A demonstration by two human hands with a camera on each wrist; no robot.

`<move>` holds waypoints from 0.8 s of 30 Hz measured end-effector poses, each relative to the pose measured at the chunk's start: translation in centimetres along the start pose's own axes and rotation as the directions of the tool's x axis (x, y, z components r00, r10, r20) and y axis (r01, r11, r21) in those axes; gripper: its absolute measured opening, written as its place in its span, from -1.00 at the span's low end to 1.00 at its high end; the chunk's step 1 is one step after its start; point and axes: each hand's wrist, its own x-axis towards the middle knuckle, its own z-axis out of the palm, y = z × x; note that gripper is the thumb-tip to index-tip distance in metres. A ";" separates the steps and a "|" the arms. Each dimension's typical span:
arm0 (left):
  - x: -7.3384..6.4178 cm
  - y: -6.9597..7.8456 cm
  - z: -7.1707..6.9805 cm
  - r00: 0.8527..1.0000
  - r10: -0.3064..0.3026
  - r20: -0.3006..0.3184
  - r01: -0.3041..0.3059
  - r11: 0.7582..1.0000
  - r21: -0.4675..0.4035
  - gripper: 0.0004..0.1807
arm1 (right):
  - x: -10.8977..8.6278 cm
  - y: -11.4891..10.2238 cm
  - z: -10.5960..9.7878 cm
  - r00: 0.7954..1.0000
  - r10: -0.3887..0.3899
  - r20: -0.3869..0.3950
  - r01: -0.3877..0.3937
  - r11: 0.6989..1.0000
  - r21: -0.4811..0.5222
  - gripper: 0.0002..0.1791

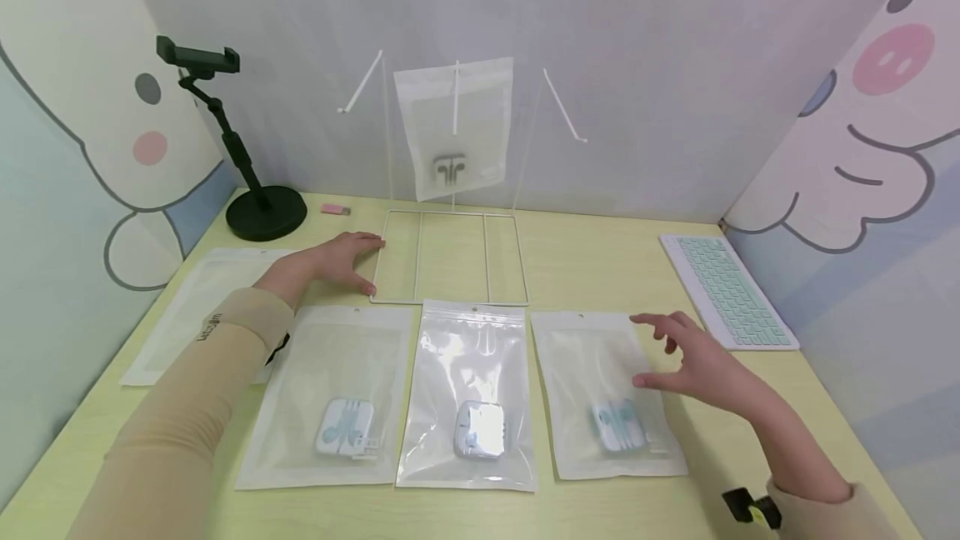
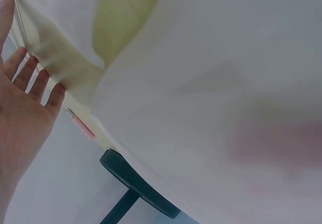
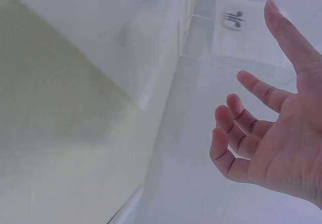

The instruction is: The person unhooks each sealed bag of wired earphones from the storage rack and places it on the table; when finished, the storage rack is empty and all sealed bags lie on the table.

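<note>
My left hand (image 1: 337,261) touches the left side of a white wire display rack (image 1: 450,303), its fingers spread along the base. On the rack's middle hook hangs a white zip bag (image 1: 453,119) with earphones in it; the two side hooks carry nothing. My right hand (image 1: 697,361) hovers over the right edge of a zip bag of earphones (image 1: 585,357), fingers loosely bent and holding nothing. Beside that bag lie a shinier zip bag (image 1: 468,357) and a wider zip bag (image 1: 345,373), each with a white earphone case inside. In the right wrist view the right hand (image 3: 282,133) is empty.
Another white bag (image 1: 202,315) lies at the left, partly behind my left forearm. A black phone stand (image 1: 266,213) and a pink USB stick (image 1: 335,209) are at the back left. A keyboard (image 1: 727,290) lies at the right by the wall.
</note>
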 end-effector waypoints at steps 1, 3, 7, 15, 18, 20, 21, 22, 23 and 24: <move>0.0 0.0 0.0 1.000 -0.002 0.000 0.002 1.000 0.001 0.05 | 0.6 -0.2 -0.3 1.000 -0.012 -0.016 0.012 1.000 -0.009 -0.12; 0.0 0.0 -0.1 1.000 -0.001 -0.004 0.001 1.000 0.005 0.05 | 2.0 -0.7 -1.0 0.998 -0.035 -0.048 0.034 0.999 -0.018 -0.14; 0.0 -0.1 -0.1 1.000 0.003 -0.007 -0.002 1.000 0.011 0.05 | 5.1 -1.1 -2.1 0.990 -0.092 -0.112 0.093 0.996 0.005 -0.18; -0.1 -0.1 0.1 1.000 -0.005 -0.002 0.005 1.000 -0.011 0.04 | 11.1 -1.8 -3.1 0.976 -0.095 -0.196 0.128 0.978 0.162 -0.22; -0.1 -0.1 0.1 1.000 -0.003 -0.004 0.003 1.000 -0.018 0.03 | 13.0 -2.3 -3.2 0.969 -0.097 -0.227 0.154 0.957 0.247 -0.22; -0.2 0.0 0.1 1.000 -0.004 -0.002 0.004 1.000 -0.015 0.03 | 14.3 -2.7 -3.1 0.964 -0.096 -0.248 0.169 0.942 0.291 -0.21; -0.2 0.0 0.1 1.000 -0.005 -0.001 0.005 1.000 -0.012 0.03 | 14.9 -2.9 -3.1 0.961 -0.096 -0.259 0.176 0.935 0.309 -0.20; -0.2 0.0 0.1 1.000 -0.004 -0.001 0.004 1.000 -0.010 0.03 | 15.5 -3.1 -3.1 0.958 -0.099 -0.268 0.187 0.927 0.326 -0.20; -0.2 0.0 0.1 1.000 -0.005 -0.002 0.005 1.000 -0.008 0.03 | 16.1 -3.3 -3.1 0.956 -0.100 -0.277 0.194 0.920 0.341 -0.20; -0.2 0.1 0.0 1.000 -0.006 -0.002 0.006 1.000 -0.006 0.03 | 16.7 -3.5 -3.1 0.954 -0.100 -0.284 0.202 0.912 0.357 -0.20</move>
